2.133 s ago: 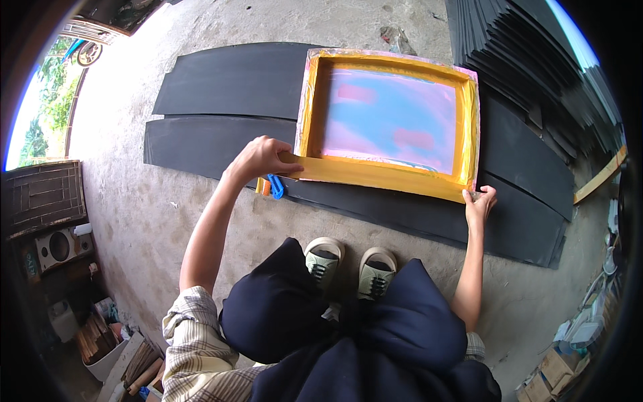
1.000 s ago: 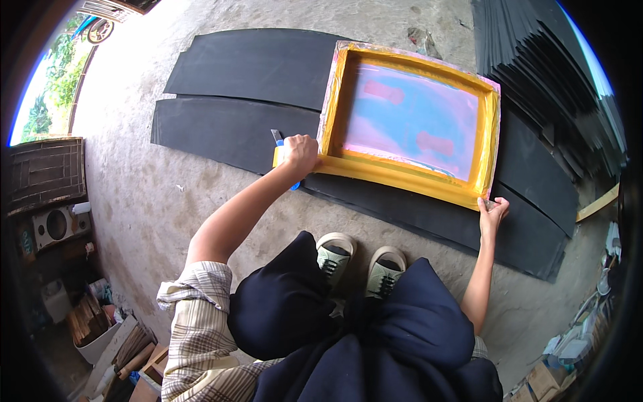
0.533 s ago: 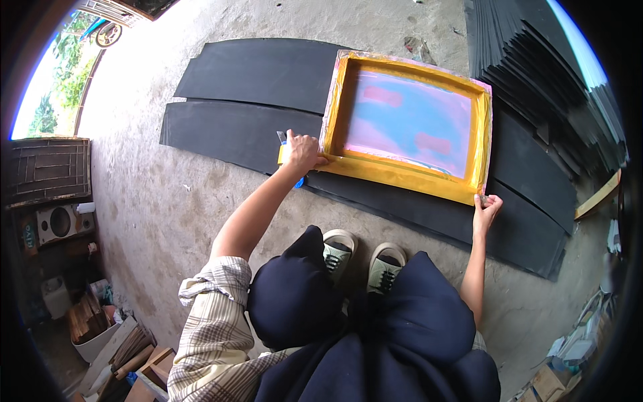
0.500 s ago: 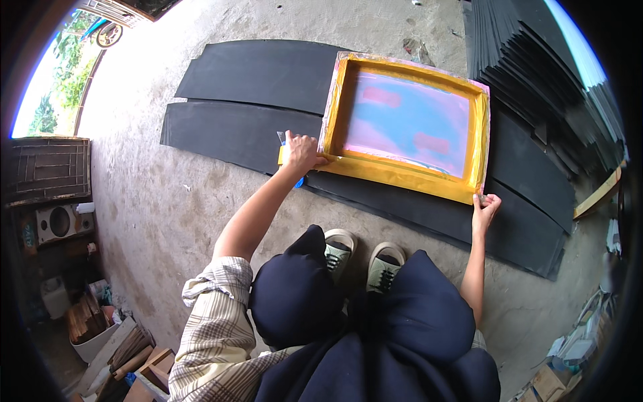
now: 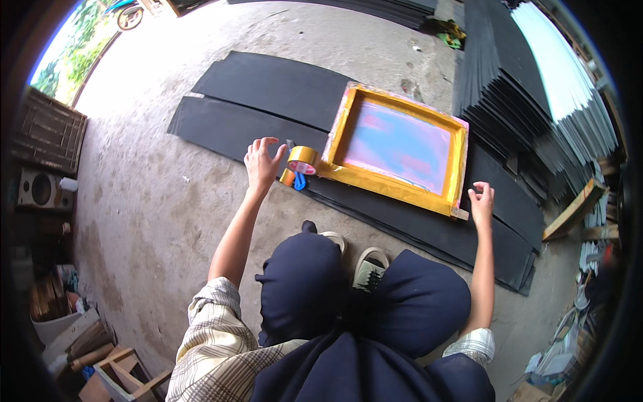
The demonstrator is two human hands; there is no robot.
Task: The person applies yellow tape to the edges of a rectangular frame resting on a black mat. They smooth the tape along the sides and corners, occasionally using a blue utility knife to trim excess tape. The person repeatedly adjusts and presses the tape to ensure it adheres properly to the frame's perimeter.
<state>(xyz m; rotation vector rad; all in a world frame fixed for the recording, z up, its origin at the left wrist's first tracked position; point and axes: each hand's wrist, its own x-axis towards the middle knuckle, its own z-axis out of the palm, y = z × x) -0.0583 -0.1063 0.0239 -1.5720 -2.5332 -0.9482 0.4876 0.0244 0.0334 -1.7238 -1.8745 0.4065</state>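
Observation:
A rectangular frame (image 5: 402, 185), wrapped in glossy yellow tape, lies on black sheets (image 5: 274, 87); its sunken panel (image 5: 402, 144) is blotched pink and blue, like a printing screen. Against its near left corner stands a roll of yellow packing tape (image 5: 303, 159) with a blue-handled dispenser (image 5: 299, 181). Just left of the roll, my left hand (image 5: 263, 164) is raised with fingers apart, touching nothing. My right hand (image 5: 482, 204) hovers off the frame's near right corner, fingers loosely bent and nothing visible in them. A short pale tab (image 5: 460, 214) sticks out at that corner.
Thin dark sheets (image 5: 502, 87) are stacked high at the right, beside a wooden piece (image 5: 575, 209). Concrete floor (image 5: 147, 221) surrounds the black sheets. Wood scraps (image 5: 124, 375) and a speaker box (image 5: 41, 191) sit at the left.
Both hands have come off the frame: the left has let go of the tape and moved left, the right has lifted from the near corner. The head view has shifted.

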